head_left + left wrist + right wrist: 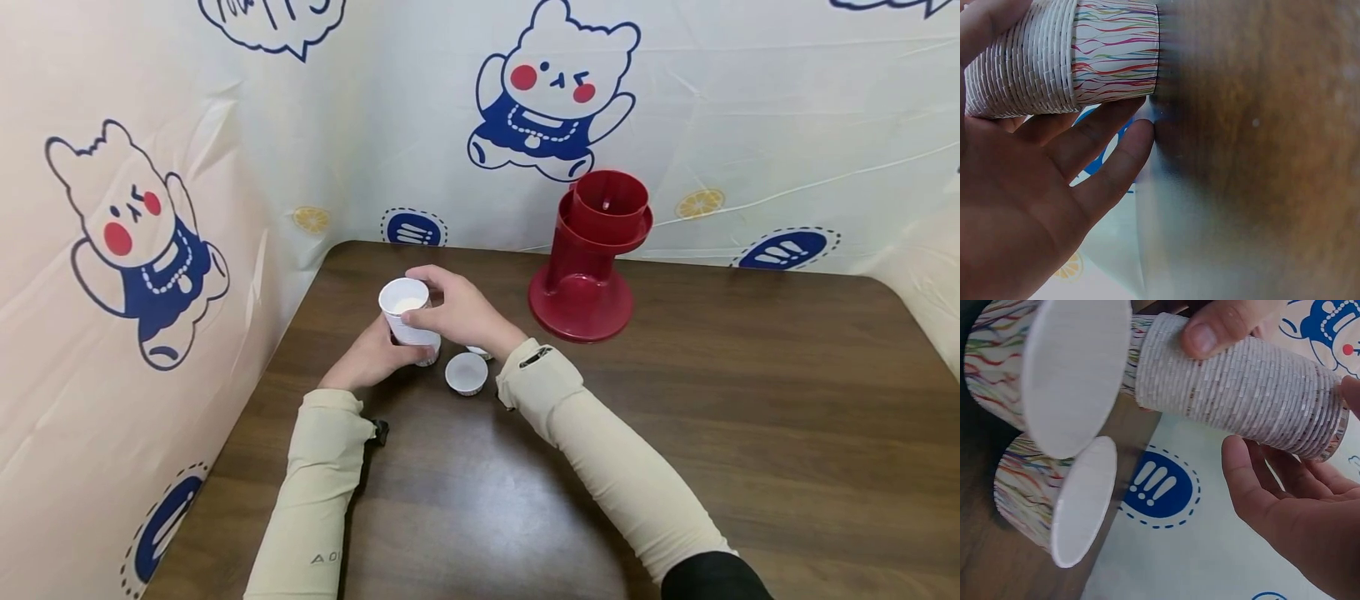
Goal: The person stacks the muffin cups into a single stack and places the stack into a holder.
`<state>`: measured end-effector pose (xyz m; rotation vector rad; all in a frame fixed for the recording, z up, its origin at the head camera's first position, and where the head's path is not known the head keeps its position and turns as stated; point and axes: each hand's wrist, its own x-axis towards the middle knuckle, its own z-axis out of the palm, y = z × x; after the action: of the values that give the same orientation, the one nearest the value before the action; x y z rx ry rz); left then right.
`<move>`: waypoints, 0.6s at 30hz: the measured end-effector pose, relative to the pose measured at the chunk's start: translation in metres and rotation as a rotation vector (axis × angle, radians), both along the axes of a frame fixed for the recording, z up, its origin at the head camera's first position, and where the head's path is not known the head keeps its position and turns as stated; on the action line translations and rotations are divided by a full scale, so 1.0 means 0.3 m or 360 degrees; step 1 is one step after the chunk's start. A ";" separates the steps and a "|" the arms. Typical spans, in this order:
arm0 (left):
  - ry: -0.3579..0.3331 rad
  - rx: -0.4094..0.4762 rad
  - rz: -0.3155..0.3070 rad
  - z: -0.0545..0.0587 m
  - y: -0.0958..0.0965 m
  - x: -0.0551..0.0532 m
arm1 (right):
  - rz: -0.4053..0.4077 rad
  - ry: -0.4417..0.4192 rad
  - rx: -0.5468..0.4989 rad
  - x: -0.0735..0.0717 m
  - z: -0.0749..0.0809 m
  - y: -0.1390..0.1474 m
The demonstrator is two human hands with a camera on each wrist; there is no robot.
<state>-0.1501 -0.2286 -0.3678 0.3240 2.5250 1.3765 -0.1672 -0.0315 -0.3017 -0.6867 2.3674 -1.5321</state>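
A tall stack of nested paper cups (411,331) stands upright between both hands, mouths up. Its lowest cup (1116,53) shows colourful wavy stripes; the rims above make close white rings. Low on the stack, my left hand (375,356) grips it, thumb across the near side and fingers behind. My right hand (467,310) holds the top, with its thumb on the near side of the rim and fingers round the far side. Two striped paper cups, a nearer one (467,374) and one (481,352) partly hidden behind my right wrist, stand beside the stack.
A red plastic stand (588,258) with a round base and an open cylinder on top stands toward the back, right of my hands. The brown wooden table (750,417) meets a cloth backdrop (750,100) printed with cartoon figures at its back and left.
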 end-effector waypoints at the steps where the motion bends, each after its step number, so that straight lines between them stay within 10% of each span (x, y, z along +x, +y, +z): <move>1: -0.0004 -0.0003 0.0003 0.001 0.000 0.001 | 0.0005 -0.0008 0.0013 0.000 -0.003 0.001; 18: -0.0065 -0.0088 0.0084 0.004 0.007 -0.003 | 0.0041 0.0023 0.0211 -0.063 -0.077 0.179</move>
<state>-0.1510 -0.2264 -0.3666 0.2183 2.5498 1.3155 -0.1862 0.0223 -0.3247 -0.6967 2.4345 -1.3500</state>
